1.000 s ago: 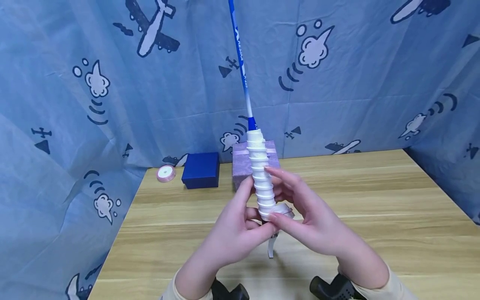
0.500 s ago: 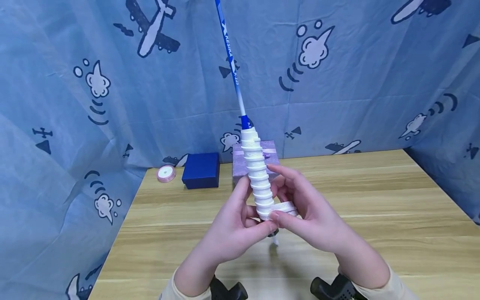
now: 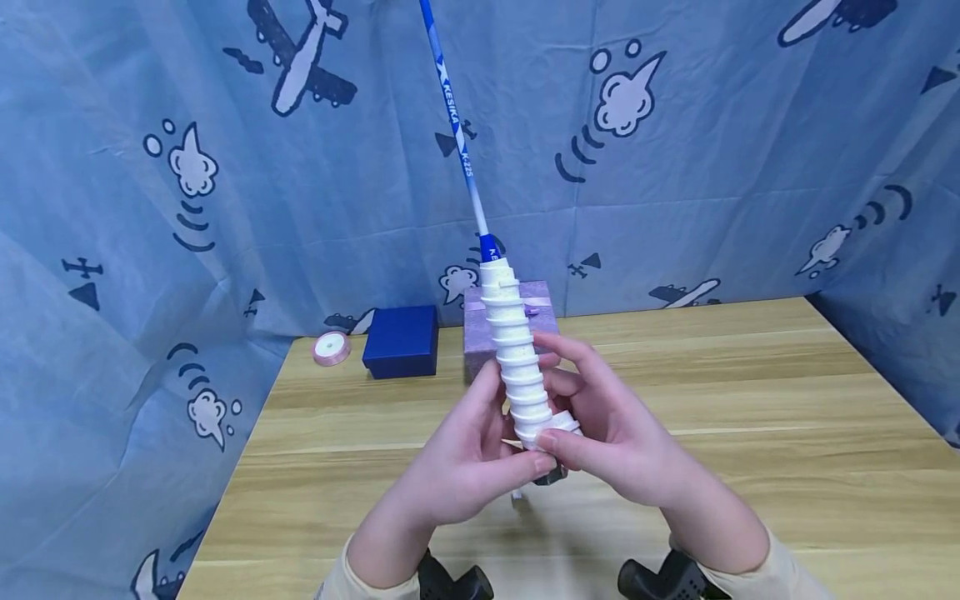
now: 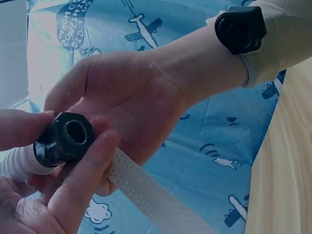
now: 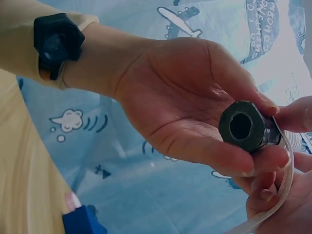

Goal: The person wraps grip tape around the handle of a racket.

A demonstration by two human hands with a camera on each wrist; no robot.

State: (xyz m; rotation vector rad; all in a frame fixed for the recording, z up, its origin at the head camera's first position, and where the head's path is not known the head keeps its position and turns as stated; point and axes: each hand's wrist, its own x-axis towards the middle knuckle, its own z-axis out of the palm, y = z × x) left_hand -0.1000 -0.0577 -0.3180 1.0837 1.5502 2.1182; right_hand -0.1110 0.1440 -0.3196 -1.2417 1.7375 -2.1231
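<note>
Both hands hold a badminton racket by its handle [image 3: 517, 358], the blue and white shaft [image 3: 453, 108] rising out of the head view. White grip tape winds in ridged turns down the handle. My left hand [image 3: 468, 458] grips the lower handle from the left, thumb near the bottom. From the right, my right hand [image 3: 611, 417] pinches the tape at the lowest turn, its index finger higher along the handle. A loose strip of perforated tape [image 4: 146, 192] trails off from the fingers in the left wrist view. The dark octagonal butt [image 5: 256, 126] is bare at its end.
On the wooden table [image 3: 750, 417], a purple box [image 3: 477, 333] stands behind the handle. Left of it are a blue box [image 3: 401, 342] and a roll of pink ribbon [image 3: 332, 348]. A blue patterned curtain [image 3: 360, 192] hangs behind and at the sides.
The shaft has tilted left and the handle has turned slightly in the hands. The loose tape end under the hands has swung left, and less of the strip shows beside the right thumb.
</note>
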